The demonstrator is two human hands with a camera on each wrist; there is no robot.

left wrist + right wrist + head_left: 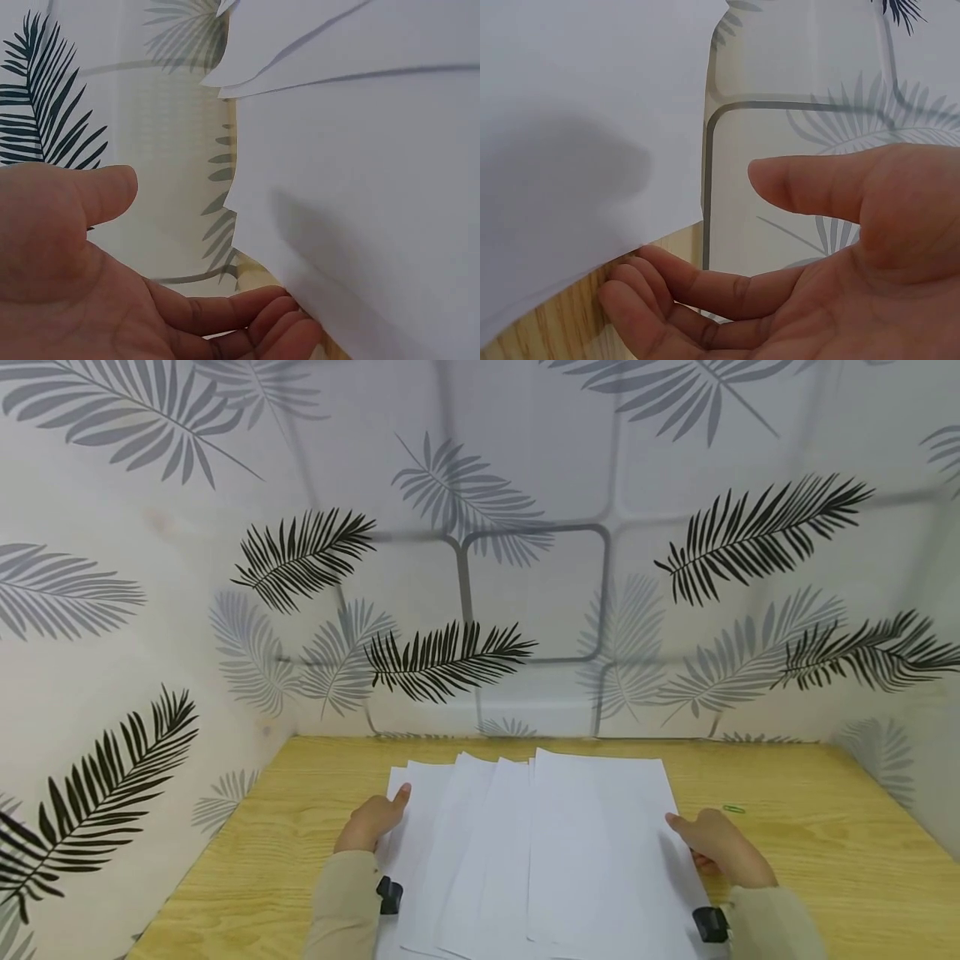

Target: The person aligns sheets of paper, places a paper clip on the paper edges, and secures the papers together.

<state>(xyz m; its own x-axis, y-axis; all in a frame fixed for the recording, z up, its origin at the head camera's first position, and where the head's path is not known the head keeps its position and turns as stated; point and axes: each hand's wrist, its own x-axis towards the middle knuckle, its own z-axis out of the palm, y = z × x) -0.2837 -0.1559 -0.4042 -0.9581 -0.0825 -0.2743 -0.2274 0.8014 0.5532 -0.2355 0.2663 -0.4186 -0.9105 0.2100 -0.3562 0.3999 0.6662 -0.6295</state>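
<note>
White paper sheets [547,852], overlapping; left hand [371,822] at sheets' left edge, right hand [723,845] at right, thumbs apart from fingers; green paperclip [734,809] right of sheets.

The paper [600,860] is plain white, greyed by shadows. The table [262,860] is yellow with slightly darker wood grain; toward its right edge, the clip [734,810] is green. Beyond the far edge, the wall [540,593] is white to pale grey, patterned with black and grey fronds and grey rounded-square outlines. Both sleeves [343,906] are beige, the wrist mounts [390,896] black.
</note>
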